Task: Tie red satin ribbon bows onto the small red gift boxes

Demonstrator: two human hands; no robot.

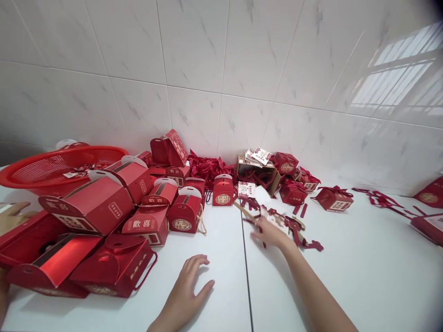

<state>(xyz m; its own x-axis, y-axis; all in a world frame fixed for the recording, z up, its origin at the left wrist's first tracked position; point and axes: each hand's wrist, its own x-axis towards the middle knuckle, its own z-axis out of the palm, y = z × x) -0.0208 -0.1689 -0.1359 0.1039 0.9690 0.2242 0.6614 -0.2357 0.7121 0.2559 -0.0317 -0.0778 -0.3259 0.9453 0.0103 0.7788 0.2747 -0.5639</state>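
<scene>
My left hand (188, 288) lies flat on the white table (363, 276), fingers spread, holding nothing, just right of a large red gift box with a handle (114, 267). My right hand (272, 233) reaches forward onto a scatter of red ribbon pieces and paper cut-outs (297, 230); its fingers rest on them, stretched out. Small red gift boxes (185, 212) stand a little beyond my left hand.
A heap of large red boxes (90, 205) fills the left side, with a red plastic basket (51, 168) behind it. Another person's hand (12, 216) shows at the left edge. A cardboard box with cards (258, 168), tied small boxes (334, 198) and loose ribbons (384, 200) line the tiled wall.
</scene>
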